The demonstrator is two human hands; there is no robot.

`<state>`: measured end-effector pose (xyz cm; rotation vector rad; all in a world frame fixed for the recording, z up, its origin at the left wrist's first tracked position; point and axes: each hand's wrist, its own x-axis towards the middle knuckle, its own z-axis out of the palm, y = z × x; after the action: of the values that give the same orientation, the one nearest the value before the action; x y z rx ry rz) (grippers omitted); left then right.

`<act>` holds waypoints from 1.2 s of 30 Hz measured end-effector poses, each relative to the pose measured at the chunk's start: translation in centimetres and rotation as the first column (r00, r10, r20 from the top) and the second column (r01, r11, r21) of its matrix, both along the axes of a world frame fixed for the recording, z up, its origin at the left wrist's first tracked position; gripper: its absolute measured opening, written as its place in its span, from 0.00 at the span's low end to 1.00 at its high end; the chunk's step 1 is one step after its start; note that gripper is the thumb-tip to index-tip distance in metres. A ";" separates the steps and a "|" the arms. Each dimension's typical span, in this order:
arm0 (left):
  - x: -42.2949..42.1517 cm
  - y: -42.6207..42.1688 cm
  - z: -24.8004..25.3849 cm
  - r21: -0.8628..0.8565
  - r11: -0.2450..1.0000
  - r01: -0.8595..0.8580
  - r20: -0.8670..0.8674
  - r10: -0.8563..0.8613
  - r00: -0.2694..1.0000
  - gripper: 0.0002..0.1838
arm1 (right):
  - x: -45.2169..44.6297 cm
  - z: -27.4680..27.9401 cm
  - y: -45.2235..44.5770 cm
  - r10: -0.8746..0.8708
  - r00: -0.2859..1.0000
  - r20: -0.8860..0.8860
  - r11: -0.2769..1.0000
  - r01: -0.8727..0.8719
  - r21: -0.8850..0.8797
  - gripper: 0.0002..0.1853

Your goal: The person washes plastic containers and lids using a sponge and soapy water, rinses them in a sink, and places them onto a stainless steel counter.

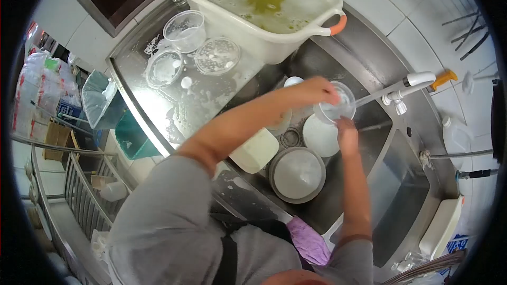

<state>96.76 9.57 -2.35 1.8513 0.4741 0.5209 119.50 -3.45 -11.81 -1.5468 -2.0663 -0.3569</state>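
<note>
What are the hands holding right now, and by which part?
A clear round plastic container, by its edge: left hand on one side, right hand roughly opposite. Blur hides exact finger placement.

I can see a green tub (132, 136) just beside a lined bin (101, 100), with plastic-wrapped packs (34, 92) and a brown cardboard box (55, 140) near them. A slatted metal rack (87, 184) stands close by. At the opposite side, a white jug (457, 136) sits near the tiled wall (414, 37).
</note>
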 end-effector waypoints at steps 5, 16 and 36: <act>-20.9 1.6 4.7 0.256 0.831 -0.494 -0.137 0.537 0.833 0.11 | 2.4 -2.1 -0.1 -0.219 0.975 0.038 0.904 0.218 -0.367 0.06; -36.8 9.6 2.6 0.793 0.513 -0.329 -0.405 0.847 0.344 0.15 | 3.6 -0.8 7.9 -0.445 0.159 -0.881 0.889 -0.039 -0.456 0.11; -4.3 -1.3 10.7 0.634 0.703 0.321 -0.542 0.108 0.833 0.13 | 1.3 -5.1 -1.0 -0.152 -0.923 -0.352 0.947 -0.033 -0.320 0.13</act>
<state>92.42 8.27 8.30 2.7988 0.5763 0.0447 120.75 -4.41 -16.93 -0.8074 0.4257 1.1494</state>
